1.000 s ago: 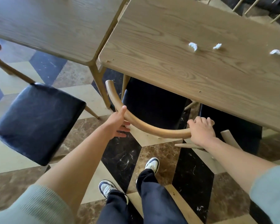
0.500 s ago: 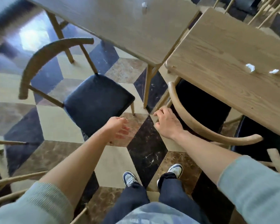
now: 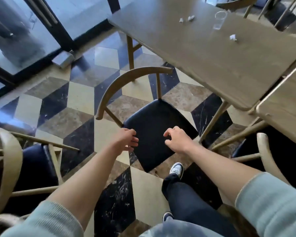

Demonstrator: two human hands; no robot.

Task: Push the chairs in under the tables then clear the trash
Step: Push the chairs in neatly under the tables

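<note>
A chair with a black seat [image 3: 154, 127] and a curved wooden back stands pulled out from the long wooden table [image 3: 212, 65], turned at an angle. My left hand [image 3: 126, 140] hovers at the seat's near left edge, fingers loosely curled and holding nothing. My right hand [image 3: 175, 139] hangs over the seat's near right part, fingers also loosely bent and empty. On the table lie crumpled paper scraps [image 3: 233, 37], two more scraps [image 3: 186, 19] and a clear plastic cup [image 3: 220, 19].
A second chair [image 3: 266, 151] sits tucked under another table [image 3: 287, 113] at the right. Another chair [image 3: 7, 161] stands out at the left. Glass doors [image 3: 24, 31] line the far left. My feet stand on the checkered marble floor.
My view has swung left from the tucked chair to the pulled-out one. Both hands have let go of the first chair's back and now hover over the black seat.
</note>
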